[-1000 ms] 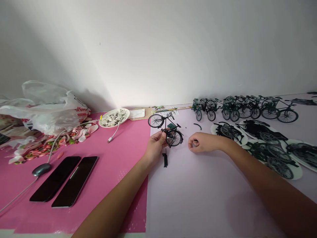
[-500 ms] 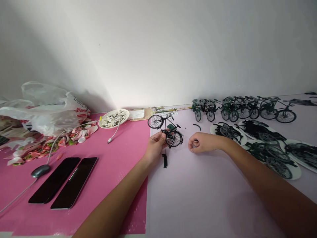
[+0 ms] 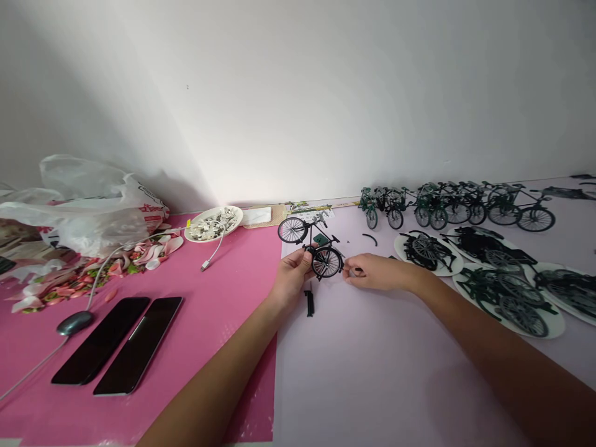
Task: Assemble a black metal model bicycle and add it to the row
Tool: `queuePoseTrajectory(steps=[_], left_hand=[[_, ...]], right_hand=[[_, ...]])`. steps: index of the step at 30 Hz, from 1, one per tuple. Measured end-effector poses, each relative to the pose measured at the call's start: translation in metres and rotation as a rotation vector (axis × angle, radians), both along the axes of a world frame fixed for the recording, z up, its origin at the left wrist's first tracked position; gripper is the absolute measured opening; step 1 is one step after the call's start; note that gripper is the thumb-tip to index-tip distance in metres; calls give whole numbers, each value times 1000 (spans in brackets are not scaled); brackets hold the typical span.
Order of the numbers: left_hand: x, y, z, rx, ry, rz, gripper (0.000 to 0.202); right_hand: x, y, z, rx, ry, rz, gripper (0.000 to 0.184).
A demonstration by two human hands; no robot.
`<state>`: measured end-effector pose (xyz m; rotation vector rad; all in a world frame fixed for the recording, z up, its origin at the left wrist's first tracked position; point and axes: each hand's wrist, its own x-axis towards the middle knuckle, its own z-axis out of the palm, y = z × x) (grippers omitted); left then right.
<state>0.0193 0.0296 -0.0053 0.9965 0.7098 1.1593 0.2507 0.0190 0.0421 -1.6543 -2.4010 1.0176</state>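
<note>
1. The left hand (image 3: pixel 292 275) is pinching 1 small bicycle (image 3: pixel 327 263), its grip narrow around thumb and fingers. The bicycle is tilting above the middle of the worktop (image 3: pixel 354 366).
2. The right hand (image 3: pixel 376 271) is resting just right of the rear wheel, fingers curling close together. A dark spot is showing among them; I cannot tell whether that grip is holding a part, or whether it is touching the wheel.
3. Judging progress, this bicycle is looking largely assembled: 2 wheels, the saddle and the handlebars are sitting in place. Some loose parts are lying off it: 1 long dark part (image 3: pixel 310 303) on the near side and 1 curved strip (image 3: pixel 370 239) on the far side.
4. Standing bicycles (image 3: pixel 459 202) are lining the far right, overlapping too much for counting.
5. Nearer, 4 plates (image 3: pixel 557 326) are carrying unassembled dark parts.
6. On the left, 1 plate of white pieces (image 3: pixel 239 216) and 2 phones (image 3: pixel 101 340) are lying.
</note>
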Motion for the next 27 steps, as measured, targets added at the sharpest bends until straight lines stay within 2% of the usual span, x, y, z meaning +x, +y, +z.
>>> queuePoseTrajectory(steps=[5, 9, 17, 27], left_hand=[[-1, 0, 2, -14, 4, 7, 66], [0, 0, 2, -25, 5, 18, 67], [-1, 0, 3, -33, 24, 28, 69], [-4, 6, 2, -12, 7, 9, 66]], right_hand=[[-4, -1, -4, -62, 55, 52, 20], [1, 1, 0, -70, 78, 52, 20], [3, -2, 16, 66, 5, -18, 18], [-9, -8, 6, 112, -35, -1, 15]])
